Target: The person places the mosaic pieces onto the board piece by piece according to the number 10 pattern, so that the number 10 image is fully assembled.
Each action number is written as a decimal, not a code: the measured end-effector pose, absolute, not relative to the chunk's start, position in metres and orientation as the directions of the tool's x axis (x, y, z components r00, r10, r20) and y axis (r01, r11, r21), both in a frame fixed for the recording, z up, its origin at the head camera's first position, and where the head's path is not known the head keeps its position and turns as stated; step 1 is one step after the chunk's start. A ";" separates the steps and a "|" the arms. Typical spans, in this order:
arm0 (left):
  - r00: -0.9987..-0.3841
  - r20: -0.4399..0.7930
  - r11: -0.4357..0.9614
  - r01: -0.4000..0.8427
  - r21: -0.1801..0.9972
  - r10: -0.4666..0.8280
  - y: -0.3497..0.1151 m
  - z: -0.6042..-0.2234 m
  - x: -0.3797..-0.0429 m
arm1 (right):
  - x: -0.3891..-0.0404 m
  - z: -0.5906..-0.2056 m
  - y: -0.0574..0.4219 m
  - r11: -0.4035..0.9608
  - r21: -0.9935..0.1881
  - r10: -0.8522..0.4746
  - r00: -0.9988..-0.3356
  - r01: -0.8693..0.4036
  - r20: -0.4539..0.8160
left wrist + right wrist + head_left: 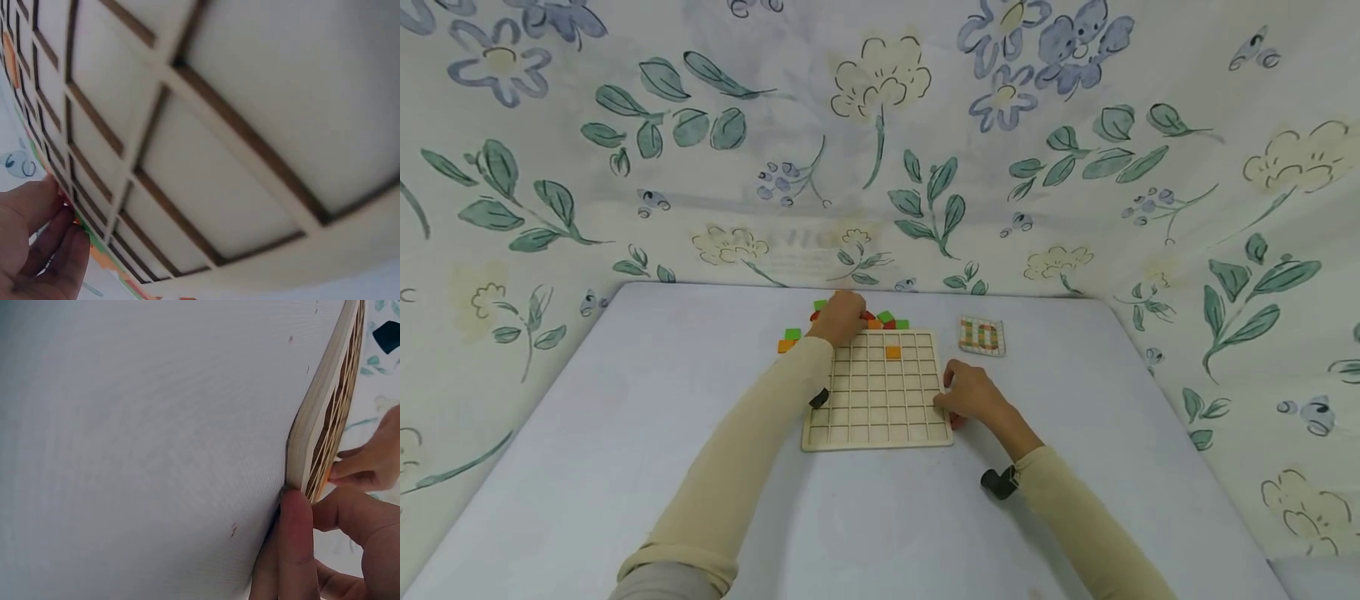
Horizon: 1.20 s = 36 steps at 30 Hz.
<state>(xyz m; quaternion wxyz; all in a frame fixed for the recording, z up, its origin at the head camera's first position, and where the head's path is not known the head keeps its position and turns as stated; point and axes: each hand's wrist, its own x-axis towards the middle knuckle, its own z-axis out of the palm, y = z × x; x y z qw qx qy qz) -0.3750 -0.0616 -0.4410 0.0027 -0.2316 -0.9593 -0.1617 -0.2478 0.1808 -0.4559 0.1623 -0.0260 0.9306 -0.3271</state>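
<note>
A square wooden grid board [880, 392] lies on the white table, one orange tile [892, 352] in a cell near its far side. My left hand [842, 317] reaches past the board's far edge to a row of small coloured tiles [886, 317]. In the left wrist view the thumb and fingertips of that left hand [47, 228] close on a bit of red, a tile mostly hidden by the fingers. At the board's right edge, my right hand [972, 396] grips the rim. The right wrist view shows its fingers [295, 519] against the board's corner.
A patterned card [981, 336] in orange, green and white lies right of the board's far corner. Green and orange tiles [792, 335] lie off the board's far left corner. Flower-patterned cloth [880, 167] rises behind the table. Each wrist wears a small black camera [998, 483].
</note>
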 end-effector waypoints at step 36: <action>-0.885 0.136 0.743 0.450 0.496 0.445 -0.053 -0.447 -0.373 | -0.249 -0.454 0.183 0.794 -0.607 -0.166 -0.943 0.047 -0.290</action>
